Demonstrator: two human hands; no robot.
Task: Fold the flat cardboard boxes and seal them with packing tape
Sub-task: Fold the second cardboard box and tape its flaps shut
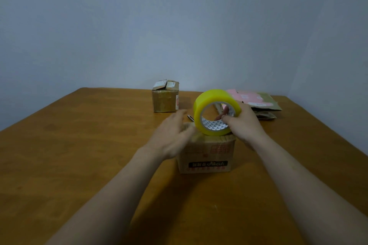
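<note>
A small folded cardboard box [207, 155] with black and red print stands on the wooden table in front of me. A yellow roll of packing tape [211, 105] stands on edge on the box's top. My right hand [242, 123] grips the roll, thumb inside the core and fingers round its far side. My left hand [173, 133] is blurred, with straight fingers lying on the left part of the box's top, beside the roll.
A second folded box [165, 98] stands farther back on the wooden table [79, 145]. Flat cardboard sheets, one pink [256, 101], lie stacked at the back right. A small dark object [190, 117] lies just behind the near box. A blue-grey wall rises behind.
</note>
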